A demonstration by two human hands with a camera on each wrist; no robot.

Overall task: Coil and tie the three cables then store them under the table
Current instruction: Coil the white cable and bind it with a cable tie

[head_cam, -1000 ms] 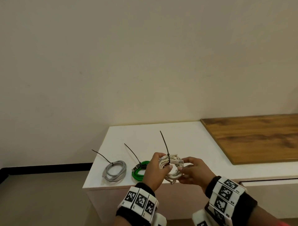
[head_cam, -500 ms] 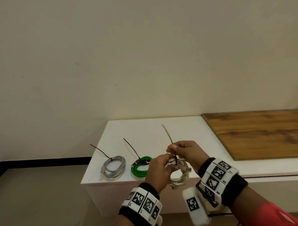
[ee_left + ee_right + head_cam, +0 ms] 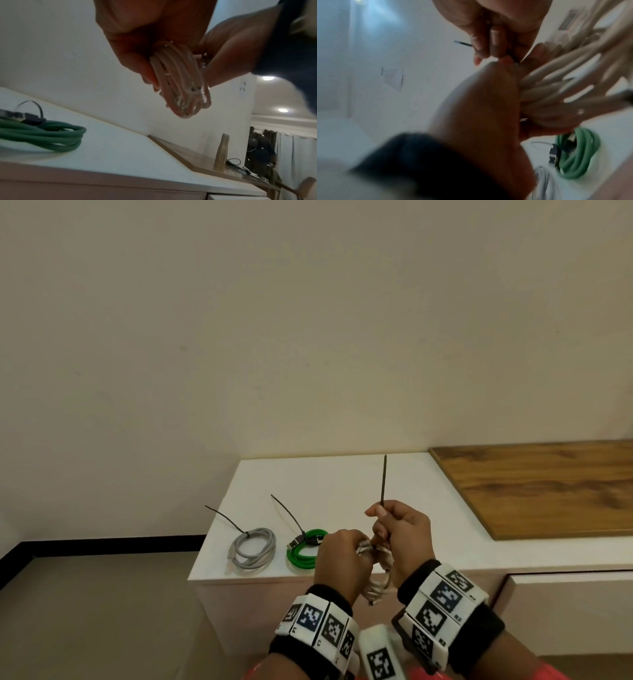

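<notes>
Left hand [image 3: 342,558] gripping white coil [image 3: 180,81], right hand [image 3: 399,530] pinching zip-tie tail [image 3: 383,481]: third tie cinching; next, storage under bench [image 3: 325,474].

Premises present as a furnished indoor room, home or office not determinable. Evidence: plain cream wall [image 3: 308,320] with black skirting [image 3: 102,544], white cabinet top [image 3: 342,481] with wooden inlay [image 3: 548,487], recessed ceiling lights [image 3: 283,110], curtains [image 3: 295,148].
</notes>
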